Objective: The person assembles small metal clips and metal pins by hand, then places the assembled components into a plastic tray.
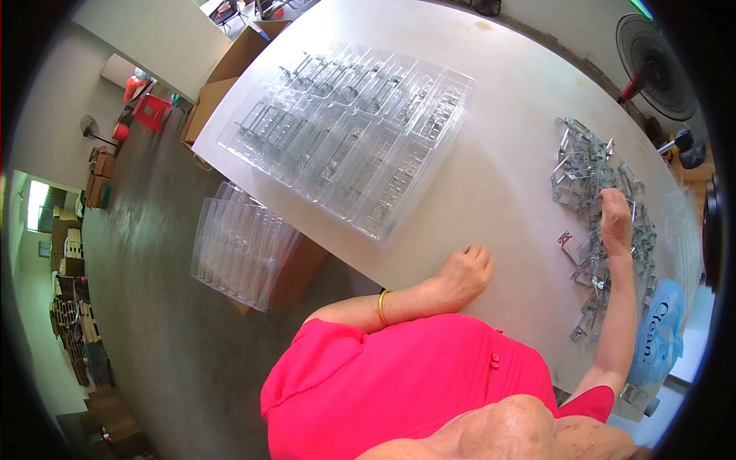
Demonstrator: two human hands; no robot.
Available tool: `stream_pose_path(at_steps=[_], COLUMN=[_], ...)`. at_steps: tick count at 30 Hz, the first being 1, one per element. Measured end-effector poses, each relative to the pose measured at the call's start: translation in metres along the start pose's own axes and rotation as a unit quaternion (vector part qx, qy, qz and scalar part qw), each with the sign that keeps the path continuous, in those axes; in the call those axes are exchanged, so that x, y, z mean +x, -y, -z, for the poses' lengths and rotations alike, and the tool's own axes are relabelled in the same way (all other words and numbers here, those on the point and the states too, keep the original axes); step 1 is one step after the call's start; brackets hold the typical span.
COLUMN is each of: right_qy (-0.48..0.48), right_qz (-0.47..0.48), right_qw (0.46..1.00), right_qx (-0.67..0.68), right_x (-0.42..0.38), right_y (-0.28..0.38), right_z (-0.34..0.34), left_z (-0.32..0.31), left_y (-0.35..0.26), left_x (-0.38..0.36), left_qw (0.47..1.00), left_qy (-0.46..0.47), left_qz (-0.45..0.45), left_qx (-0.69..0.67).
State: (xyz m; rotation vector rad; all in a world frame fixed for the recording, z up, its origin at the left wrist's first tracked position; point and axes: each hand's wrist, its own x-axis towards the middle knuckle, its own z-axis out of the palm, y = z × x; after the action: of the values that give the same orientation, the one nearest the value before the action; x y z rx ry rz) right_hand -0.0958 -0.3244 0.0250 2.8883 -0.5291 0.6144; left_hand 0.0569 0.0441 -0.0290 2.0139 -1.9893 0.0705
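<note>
Across the right side of the table (510, 207) lies a loose pile of small shiny metal parts (586, 165). My right hand (616, 218) reaches into this pile with its fingers pressed together at the tips; what they grip is too small to make out. My left hand (464, 277), with a yellow bangle at the wrist, rests near the table's front edge with its fingers curled, and whether it holds something is hidden. Farther left sits a clear plastic tray (368, 201) whose compartments hold rows of metal parts (276, 126).
Below the table's left edge, stacked clear trays (238, 249) rest on a cardboard box (297, 272). A blue packet (658, 337) lies by the right edge. Beyond the table are a black fan (655, 65), an open carton (230, 73) and a red stool (152, 113).
</note>
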Motion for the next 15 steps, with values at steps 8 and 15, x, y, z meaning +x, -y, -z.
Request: stream_pose_path(at_steps=[8, 15], right_qy=[-0.055, -0.063], right_qz=[-0.211, -0.282], right_qw=[0.879, 0.545], right_qx=[0.423, 0.787], right_x=[-0.032, -0.082], right_y=[0.106, 0.206], right_z=[0.043, 0.040], left_z=[0.014, 0.043], left_y=[0.006, 0.000], left_x=[0.003, 0.020], left_qw=[0.979, 0.635], left_qy=[-0.006, 0.072], left_qz=[0.032, 0.221], left_qx=[-0.200, -0.737])
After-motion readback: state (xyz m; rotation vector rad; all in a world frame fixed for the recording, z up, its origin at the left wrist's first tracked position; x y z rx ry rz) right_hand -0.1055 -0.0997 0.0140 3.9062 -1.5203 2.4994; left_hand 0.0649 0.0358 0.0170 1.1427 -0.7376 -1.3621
